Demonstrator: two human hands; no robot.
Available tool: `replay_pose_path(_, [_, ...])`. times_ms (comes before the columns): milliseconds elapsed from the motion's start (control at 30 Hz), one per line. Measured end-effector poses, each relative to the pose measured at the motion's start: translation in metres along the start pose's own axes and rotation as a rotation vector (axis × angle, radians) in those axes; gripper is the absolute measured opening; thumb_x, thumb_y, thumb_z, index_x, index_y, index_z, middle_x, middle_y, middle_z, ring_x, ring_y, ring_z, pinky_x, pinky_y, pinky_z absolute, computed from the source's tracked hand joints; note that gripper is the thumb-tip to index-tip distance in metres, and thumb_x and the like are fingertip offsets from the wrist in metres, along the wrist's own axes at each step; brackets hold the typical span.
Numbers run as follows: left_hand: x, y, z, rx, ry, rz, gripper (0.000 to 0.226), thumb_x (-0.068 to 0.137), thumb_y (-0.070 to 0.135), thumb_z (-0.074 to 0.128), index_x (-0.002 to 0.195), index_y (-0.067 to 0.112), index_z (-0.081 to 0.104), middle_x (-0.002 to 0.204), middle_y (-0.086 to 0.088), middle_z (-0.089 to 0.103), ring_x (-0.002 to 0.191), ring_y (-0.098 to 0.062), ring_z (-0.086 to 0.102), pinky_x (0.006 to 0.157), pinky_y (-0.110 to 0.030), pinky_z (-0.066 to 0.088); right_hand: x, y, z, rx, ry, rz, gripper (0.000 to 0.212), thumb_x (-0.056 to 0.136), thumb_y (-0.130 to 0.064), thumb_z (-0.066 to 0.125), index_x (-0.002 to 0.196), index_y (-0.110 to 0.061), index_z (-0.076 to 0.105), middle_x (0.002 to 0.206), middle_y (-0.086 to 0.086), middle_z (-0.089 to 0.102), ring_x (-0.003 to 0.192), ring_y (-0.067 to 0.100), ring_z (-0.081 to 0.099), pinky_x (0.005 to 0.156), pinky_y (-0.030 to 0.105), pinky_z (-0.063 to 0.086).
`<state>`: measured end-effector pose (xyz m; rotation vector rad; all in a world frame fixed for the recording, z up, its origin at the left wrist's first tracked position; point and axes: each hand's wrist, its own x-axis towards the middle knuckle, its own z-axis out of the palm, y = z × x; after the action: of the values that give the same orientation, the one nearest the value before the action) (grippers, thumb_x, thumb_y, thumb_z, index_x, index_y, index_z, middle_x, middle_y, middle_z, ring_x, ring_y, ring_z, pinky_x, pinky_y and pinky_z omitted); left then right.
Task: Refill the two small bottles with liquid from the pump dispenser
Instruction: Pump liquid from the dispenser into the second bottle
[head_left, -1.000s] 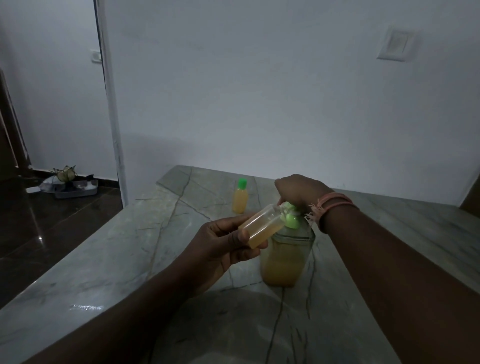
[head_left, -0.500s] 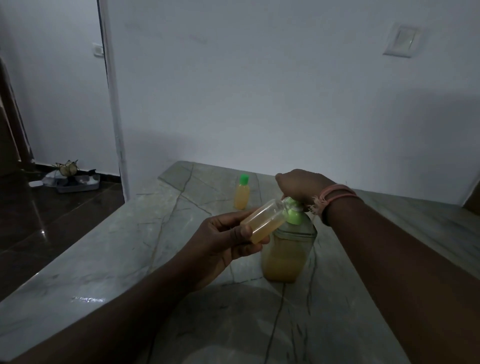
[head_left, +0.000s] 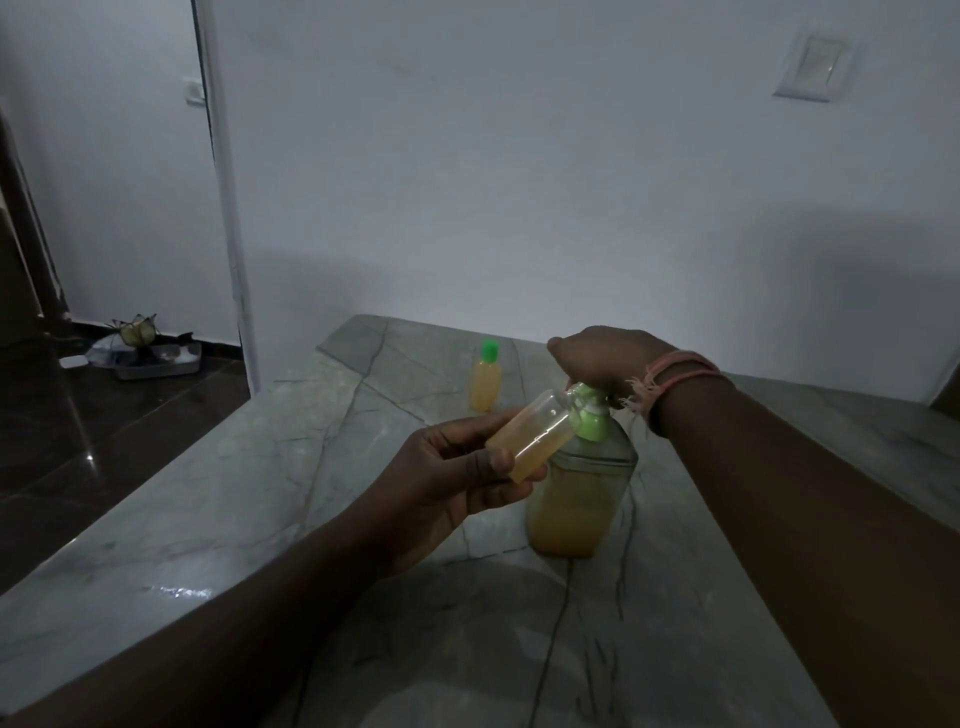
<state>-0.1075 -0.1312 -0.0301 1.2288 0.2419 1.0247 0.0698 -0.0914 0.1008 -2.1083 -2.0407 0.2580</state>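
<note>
The pump dispenser (head_left: 576, 499), a clear bottle of yellow-orange liquid with a green pump head, stands on the marble table (head_left: 218, 493). My right hand (head_left: 602, 358) rests on top of the pump head, fingers curled over it. My left hand (head_left: 457, 478) holds a small clear bottle (head_left: 530, 436), uncapped and tilted, its mouth against the green nozzle; it is partly filled with yellow liquid. A second small bottle (head_left: 485, 382) with a green cap stands upright farther back on the table.
A white wall rises just behind the table's far edge. Left of the table lies dark glossy floor with a tray of small items (head_left: 150, 356) by the wall. A wall switch plate (head_left: 815, 65) sits upper right.
The view has drifted slightly. Both hands stay at the dispenser; the tilted small bottle remains at the nozzle, and the pump head looks a little higher under my right hand.
</note>
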Motion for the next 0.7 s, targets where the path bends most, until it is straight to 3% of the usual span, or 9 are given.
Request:
replay_pose_path(100, [0.0008,-0.0001,-0.0006,0.004,0.005,-0.004,0.054,0.08,0.028,0.084,0.13,0.017,0.067,0.127,-0.015,0.068,0.112,-0.033,0.068,0.085,-0.03,0.057,0.0025,0.0045,0.0044,0.106,-0.006,0.038,0.041,0.101,-0.02,0.029,0.119,0.001,0.06,0.124,0.018,0.058,0.103,0.031,0.055,0.081,0.03,0.041])
replay_pose_path(167, [0.0015,-0.0011,-0.0009,0.018,0.005,-0.002,0.052,0.081,0.027,0.082,0.13,0.019,0.067,0.126,-0.014,0.068,0.112,-0.032,0.068,0.086,-0.03,0.057,0.0029,0.0078,0.0083,0.133,-0.036,0.041,0.038,0.099,-0.012,0.032,0.121,0.007,0.057,0.124,0.023,0.057,0.113,0.037,0.053,0.087,0.034,0.043])
replay_pose_path(300, [0.0004,-0.0016,-0.001,0.058,0.017,-0.006,0.053,0.081,0.028,0.081,0.131,0.021,0.067,0.127,-0.012,0.067,0.112,-0.032,0.068,0.086,-0.031,0.057,-0.001,0.0061,0.0087,0.044,0.023,0.056,0.031,0.096,-0.014,0.036,0.101,0.003,0.062,0.106,0.019,0.06,0.084,0.027,0.05,0.064,0.028,0.033])
replay_pose_path(367, [-0.0001,-0.0002,0.0003,0.056,0.027,-0.009,0.053,0.08,0.029,0.082,0.131,0.022,0.067,0.128,-0.012,0.067,0.113,-0.033,0.067,0.086,-0.031,0.057,-0.0019,0.0056,0.0069,0.029,0.008,0.035,0.031,0.097,-0.011,0.035,0.104,0.001,0.062,0.104,0.018,0.057,0.085,0.024,0.044,0.055,0.026,0.031])
replay_pose_path(433, [-0.0003,0.0003,0.0011,0.054,0.035,-0.006,0.053,0.08,0.029,0.083,0.13,0.022,0.068,0.128,-0.012,0.067,0.114,-0.034,0.067,0.087,-0.031,0.057,-0.0033,0.004,0.003,0.038,-0.022,0.022,0.025,0.098,-0.012,0.034,0.093,-0.005,0.058,0.098,0.013,0.051,0.081,0.022,0.044,0.051,0.02,0.027])
replay_pose_path(500, [-0.0004,0.0002,0.0009,0.054,0.037,-0.01,0.051,0.08,0.028,0.083,0.128,0.023,0.069,0.127,-0.01,0.068,0.114,-0.033,0.067,0.087,-0.031,0.057,-0.0045,0.0035,0.0013,0.061,-0.022,0.03,0.027,0.098,-0.013,0.034,0.076,-0.008,0.049,0.096,0.011,0.048,0.069,0.02,0.044,0.05,0.02,0.028])
replay_pose_path(700, [0.001,-0.0013,-0.002,0.056,0.029,-0.012,0.05,0.08,0.027,0.082,0.128,0.023,0.069,0.127,-0.01,0.068,0.113,-0.033,0.068,0.086,-0.031,0.057,-0.0048,-0.0004,0.0062,0.019,0.019,0.091,0.024,0.095,-0.012,0.036,0.08,-0.007,0.054,0.093,0.011,0.05,0.084,0.025,0.046,0.062,0.027,0.032])
